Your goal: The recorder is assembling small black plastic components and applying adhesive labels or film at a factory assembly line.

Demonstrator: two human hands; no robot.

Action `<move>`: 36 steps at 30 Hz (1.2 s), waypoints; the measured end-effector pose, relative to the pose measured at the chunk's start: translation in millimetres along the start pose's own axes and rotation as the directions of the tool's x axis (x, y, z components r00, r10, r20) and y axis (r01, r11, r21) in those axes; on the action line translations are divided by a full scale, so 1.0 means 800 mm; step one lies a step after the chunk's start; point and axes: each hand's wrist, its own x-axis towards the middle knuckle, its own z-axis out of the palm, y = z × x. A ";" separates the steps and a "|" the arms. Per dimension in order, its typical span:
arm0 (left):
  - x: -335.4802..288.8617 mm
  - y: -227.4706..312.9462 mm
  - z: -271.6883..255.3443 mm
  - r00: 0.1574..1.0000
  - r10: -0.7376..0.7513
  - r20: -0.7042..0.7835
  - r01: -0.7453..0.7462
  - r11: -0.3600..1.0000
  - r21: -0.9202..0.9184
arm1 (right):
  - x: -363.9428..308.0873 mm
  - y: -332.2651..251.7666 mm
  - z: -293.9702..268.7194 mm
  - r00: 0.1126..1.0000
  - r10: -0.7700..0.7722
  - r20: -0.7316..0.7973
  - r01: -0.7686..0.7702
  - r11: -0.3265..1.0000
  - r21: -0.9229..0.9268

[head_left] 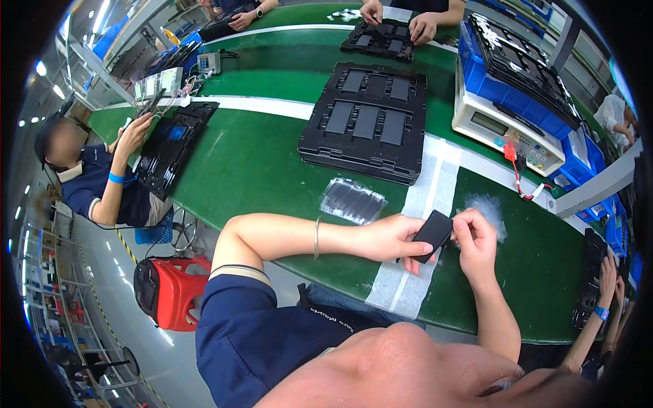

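Observation:
Between my hands is a flat black rectangular piece (434, 232), tilted over the white strip on the green table. My left hand (401, 239) is closed on it, with the thumb on top and the fingers underneath. At the piece's right edge, my right hand (477, 238) is closed in a pinch; whatever its fingertips grip is too small to make out. Crumpled clear film (491, 212) lies just beyond the right hand. Clear plastic sheets with dark strips (354, 200) rest beyond my left forearm.
Stacked black trays (364, 129) holding dark rectangular pieces stand ahead. At the right are a white test instrument (507, 129) with red and black leads, and blue bins (490, 75) under more trays. Co-workers handle trays at the left, far side and right. A red stool (178, 292) stands left.

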 end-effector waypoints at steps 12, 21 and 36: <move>-0.006 0.000 0.005 0.993 -0.053 0.110 0.064 0.993 -0.103 | -0.016 0.007 -0.005 0.993 -0.031 0.111 0.019 0.994 0.110; -0.010 -0.007 0.007 0.968 0.029 0.248 0.006 0.990 -0.139 | -0.014 0.005 -0.003 0.901 -0.105 0.420 -0.157 0.826 0.542; -0.016 -0.009 0.010 0.960 -0.011 0.278 0.051 0.989 -0.139 | -0.022 0.011 0.006 0.895 -0.033 0.445 -0.303 0.688 0.659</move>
